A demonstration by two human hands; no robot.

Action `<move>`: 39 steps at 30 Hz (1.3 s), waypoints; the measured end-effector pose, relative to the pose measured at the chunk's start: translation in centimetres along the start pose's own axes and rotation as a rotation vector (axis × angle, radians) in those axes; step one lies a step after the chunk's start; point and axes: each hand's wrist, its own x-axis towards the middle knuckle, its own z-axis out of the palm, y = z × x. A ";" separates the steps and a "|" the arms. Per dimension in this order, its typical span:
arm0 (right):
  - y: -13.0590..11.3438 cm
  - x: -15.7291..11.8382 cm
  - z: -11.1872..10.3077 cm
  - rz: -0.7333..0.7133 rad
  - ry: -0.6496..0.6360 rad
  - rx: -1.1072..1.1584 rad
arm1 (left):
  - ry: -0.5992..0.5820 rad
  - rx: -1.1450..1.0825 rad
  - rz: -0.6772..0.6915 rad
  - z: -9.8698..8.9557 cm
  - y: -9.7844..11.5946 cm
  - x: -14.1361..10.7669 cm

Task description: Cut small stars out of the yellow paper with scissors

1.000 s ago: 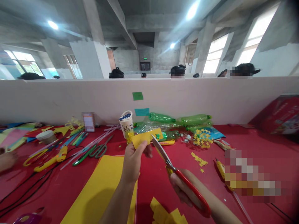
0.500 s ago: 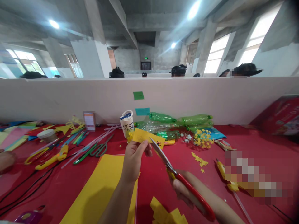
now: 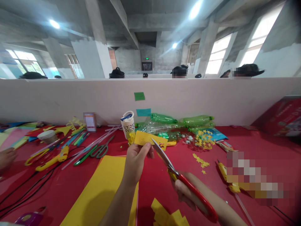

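Pinched between the thumb and fingers of my left hand [image 3: 138, 158] is a small yellow paper piece [image 3: 144, 138] with faint pencil lines on it. My right hand [image 3: 187, 190] grips red-handled scissors [image 3: 168, 161], their blades pointing up and left at the paper. The blade tips meet the paper's right half; how deep the cut goes I cannot tell. Below my hands lie several small yellow paper pieces [image 3: 168, 216]. Large yellow sheets [image 3: 101, 188] rest under my left forearm. Cut yellow stars [image 3: 204, 139] are heaped to the right, with a few more [image 3: 201, 161] nearer.
Green plastic bottles [image 3: 164, 118] and a white cup [image 3: 128, 125] stand along the white partition [image 3: 70, 97]. Left are grey scissors [image 3: 102, 150], a yellow glue gun [image 3: 55, 159] and cords. Another glue gun [image 3: 225, 175] lies right. Another person's hand [image 3: 7, 158] is at the far left.
My left hand and the yellow paper have shifted slightly right and down. The scissors have hardly moved. At the far left, the other person's hand has changed position.
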 end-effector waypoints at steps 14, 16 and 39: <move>-0.2 0.0 0.3 0.044 0.007 0.093 | 0.031 0.078 -0.009 -0.2 -0.1 -0.1; -0.5 0.0 0.3 0.059 0.000 0.078 | 0.031 0.089 -0.009 -0.1 0.0 -0.1; -0.5 0.0 0.3 0.096 0.014 0.067 | 0.005 0.079 0.012 -0.2 0.2 0.0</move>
